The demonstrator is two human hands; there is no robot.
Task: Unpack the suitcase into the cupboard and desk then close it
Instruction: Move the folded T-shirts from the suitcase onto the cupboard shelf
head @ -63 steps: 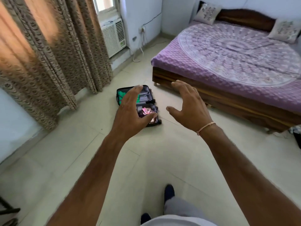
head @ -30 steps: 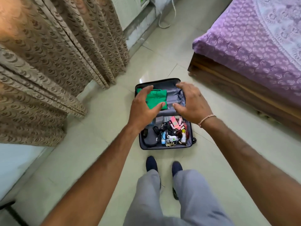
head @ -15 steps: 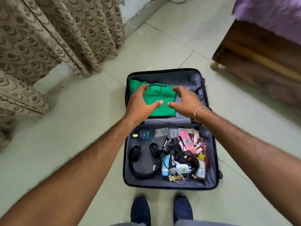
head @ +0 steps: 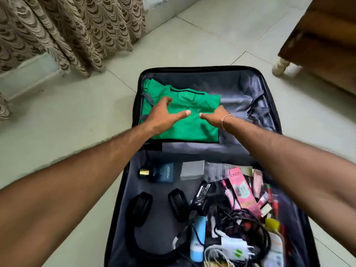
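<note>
Both arms reach forward and down from the lower corners of the view into the far half of the open suitcase [head: 240,83], which lies flat on the tiled floor [head: 57,112]. The left hand [head: 163,117] is palm-down over the left part of the folded green shirt [head: 188,128], fingers spread and slightly bent, thumb stretched toward the middle; it grips nothing, and whether the fingertips touch the cloth is hard to tell. The right hand [head: 214,115] is over the shirt's right edge, thumb pointing left toward the other thumb, the 2 thumb tips close but apart. Its fingers bend down at the shirt's right edge and are mostly hidden, so I cannot tell whether they have closed on the fabric. A thin bracelet [head: 226,119] circles the right wrist.

The shirt lies in the suitcase's far compartment, toward its left side. The near compartment holds black headphones [head: 142,209], a dark blue perfume bottle [head: 159,172], a pink box [head: 242,191], a light blue tube [head: 198,239] and tangled cables [head: 246,224].
</note>
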